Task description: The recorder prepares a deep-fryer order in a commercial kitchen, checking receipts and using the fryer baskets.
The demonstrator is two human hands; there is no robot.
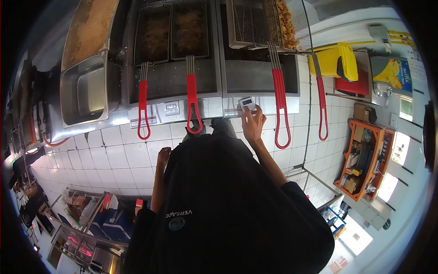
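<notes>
My right hand (253, 124) has its fingers on a white digital timer (247, 103) at the front panel of the right deep fryer (260, 75). My left hand (164, 156) hangs beside my body, its fingers curled and partly hidden. A second digital timer (171, 108) sits on the left fryer's panel. Two wire fry baskets with red handles, the left basket (153, 36) and its neighbour (189, 30), sit in dark, foamy oil. Over the right fryer rest a wire basket (244, 25) and a mesh basket (303, 27) holding golden fried pieces (286, 25).
Red basket handles (280, 92) jut past the fryer fronts on both sides of my right hand. A deep steel pan (84, 90) and a tray of tan breading (90, 27) stand left. A yellow bin (333, 61) and an orange shelf (359, 159) are right. White tiles (109, 154) cover the floor.
</notes>
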